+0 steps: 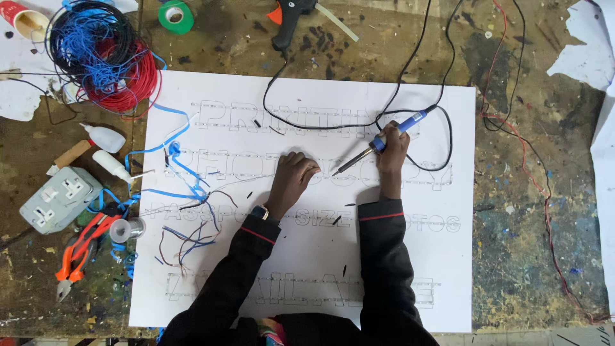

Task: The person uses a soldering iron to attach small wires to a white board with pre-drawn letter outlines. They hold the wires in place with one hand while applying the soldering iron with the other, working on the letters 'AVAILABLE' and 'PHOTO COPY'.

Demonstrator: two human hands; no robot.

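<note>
Loose blue wires (182,192) clutter the white board (410,269) at left — its right side lies open.

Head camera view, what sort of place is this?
Likely a small sign-making or electronics workbench: the right hand holds a soldering iron over a white lettered board, with wire coils and a glue gun nearby.

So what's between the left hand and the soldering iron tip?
Only bare white board with outlined lettering lies between the left hand and the soldering iron tip, in the head view.
</note>
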